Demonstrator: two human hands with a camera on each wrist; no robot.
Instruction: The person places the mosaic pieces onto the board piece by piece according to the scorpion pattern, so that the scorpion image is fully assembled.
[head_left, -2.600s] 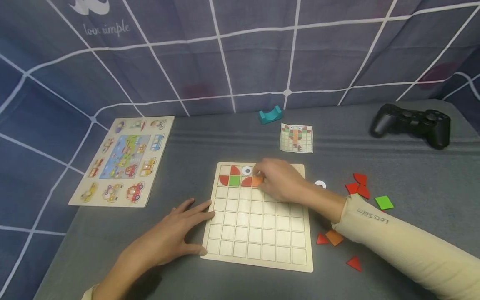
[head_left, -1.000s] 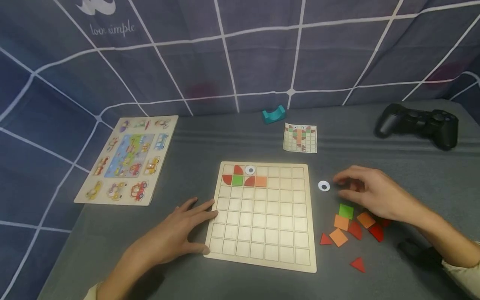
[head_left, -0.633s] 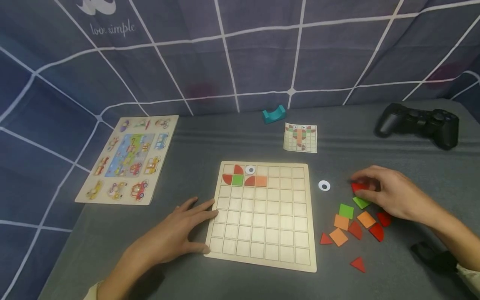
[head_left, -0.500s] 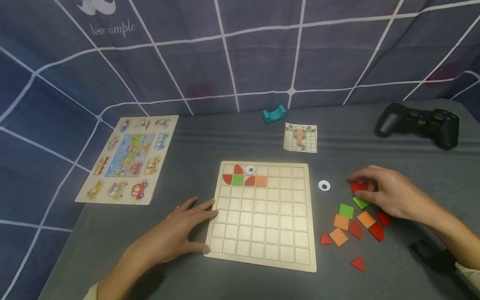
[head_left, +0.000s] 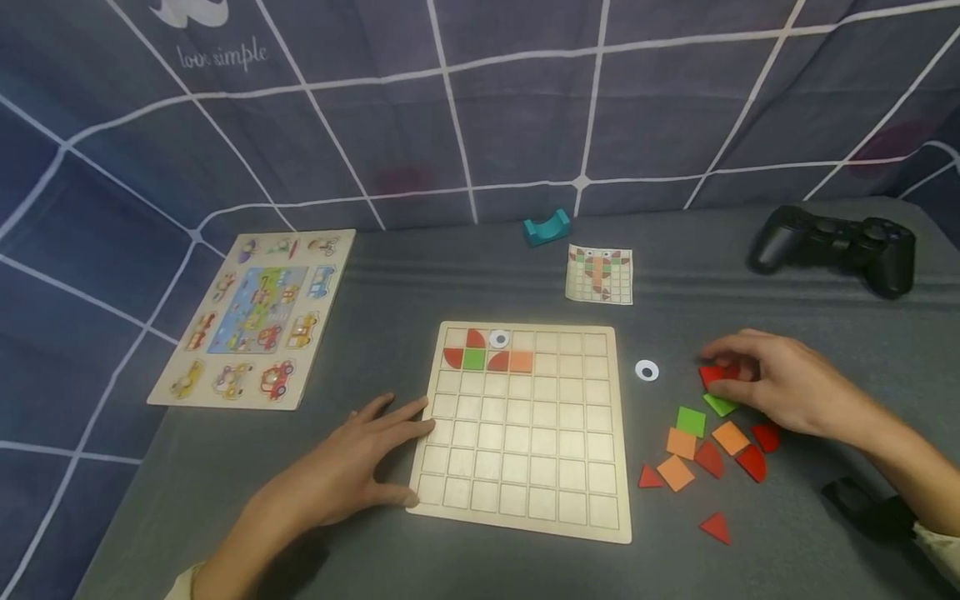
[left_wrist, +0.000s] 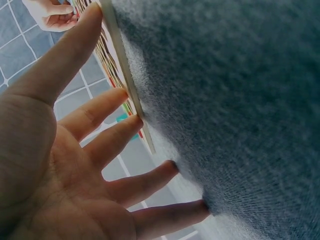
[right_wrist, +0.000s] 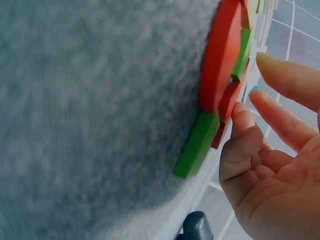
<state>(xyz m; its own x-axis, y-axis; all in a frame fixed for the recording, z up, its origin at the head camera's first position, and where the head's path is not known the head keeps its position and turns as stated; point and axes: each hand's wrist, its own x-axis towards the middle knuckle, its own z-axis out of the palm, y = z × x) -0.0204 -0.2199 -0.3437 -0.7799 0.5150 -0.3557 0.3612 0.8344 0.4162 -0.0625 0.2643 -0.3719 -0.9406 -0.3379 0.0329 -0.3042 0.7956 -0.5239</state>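
Observation:
My left hand (head_left: 352,467) rests spread beside a wooden grid board (head_left: 517,442), fingertips and thumb touching its left edge, as the left wrist view also shows. In the board's upper left sit several red quarter-circle pieces, a green square (head_left: 473,359), an orange square (head_left: 521,361) and a white eye disc (head_left: 498,339). My right hand (head_left: 787,387) is low over loose pieces right of the board, thumb and forefinger around a red piece (head_left: 712,375). In the right wrist view thumb and forefinger stand apart with nothing pinched; a curled finger is near or touching a red piece (right_wrist: 230,97).
Loose green, orange and red pieces lie around an orange square (head_left: 676,473), with another eye disc (head_left: 647,371) nearby. A pattern card (head_left: 598,275), a teal holder (head_left: 547,227) and a black game controller (head_left: 834,248) lie farther back. A picture puzzle (head_left: 255,325) is at left.
My right hand has left the board and moved right to the loose pieces, then slightly farther right, uncovering more of them. The orange square stays in the grid. My left hand keeps its place.

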